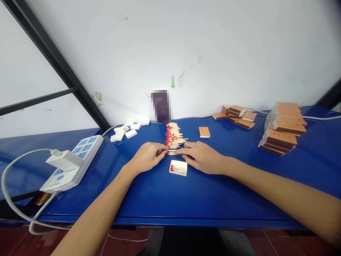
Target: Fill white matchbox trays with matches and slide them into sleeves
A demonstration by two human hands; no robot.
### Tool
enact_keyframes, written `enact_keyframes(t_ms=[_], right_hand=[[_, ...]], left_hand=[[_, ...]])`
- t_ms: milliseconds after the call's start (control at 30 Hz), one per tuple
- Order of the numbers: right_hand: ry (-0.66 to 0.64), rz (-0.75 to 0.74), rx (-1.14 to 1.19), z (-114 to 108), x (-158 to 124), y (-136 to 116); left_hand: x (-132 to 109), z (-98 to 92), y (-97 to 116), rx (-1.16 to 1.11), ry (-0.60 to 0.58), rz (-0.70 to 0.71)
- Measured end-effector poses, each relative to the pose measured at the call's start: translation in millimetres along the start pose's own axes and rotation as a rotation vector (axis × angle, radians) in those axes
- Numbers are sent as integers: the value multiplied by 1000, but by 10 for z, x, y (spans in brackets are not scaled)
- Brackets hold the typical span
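A dense pile of red-headed matches [173,135] lies on the blue table. At its near edge, a few separated matches [172,153] lie between my hands. My left hand [149,156] is at their red heads, thumb and index tips close together around the head ends. From the other side, my right hand [204,156] reaches in with its fingers spread, the index fingertip touching the pale ends. Just in front of both hands sits an open white matchbox tray [183,165], with several matches inside, heads to the left.
Several white trays [131,133] lie at the back left, near a power strip [89,156] with a plugged-in charger [65,160]. One orange matchbox [204,132] is behind my right hand. More matchboxes [237,113] and a tall stack [282,124] stand right. A blurred dark object [161,106] leans on the wall.
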State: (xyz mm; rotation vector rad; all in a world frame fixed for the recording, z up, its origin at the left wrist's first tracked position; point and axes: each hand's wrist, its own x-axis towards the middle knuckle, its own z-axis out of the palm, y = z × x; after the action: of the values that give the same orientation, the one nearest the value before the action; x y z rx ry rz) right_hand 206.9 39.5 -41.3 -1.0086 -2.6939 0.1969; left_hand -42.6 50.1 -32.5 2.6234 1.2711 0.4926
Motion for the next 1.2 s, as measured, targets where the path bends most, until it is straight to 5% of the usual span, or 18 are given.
enact_keyframes(t_ms=[1200], right_hand=[[8,23,9,-19,8,-39]], left_hand=[[0,5,-28,18,-16,-14]])
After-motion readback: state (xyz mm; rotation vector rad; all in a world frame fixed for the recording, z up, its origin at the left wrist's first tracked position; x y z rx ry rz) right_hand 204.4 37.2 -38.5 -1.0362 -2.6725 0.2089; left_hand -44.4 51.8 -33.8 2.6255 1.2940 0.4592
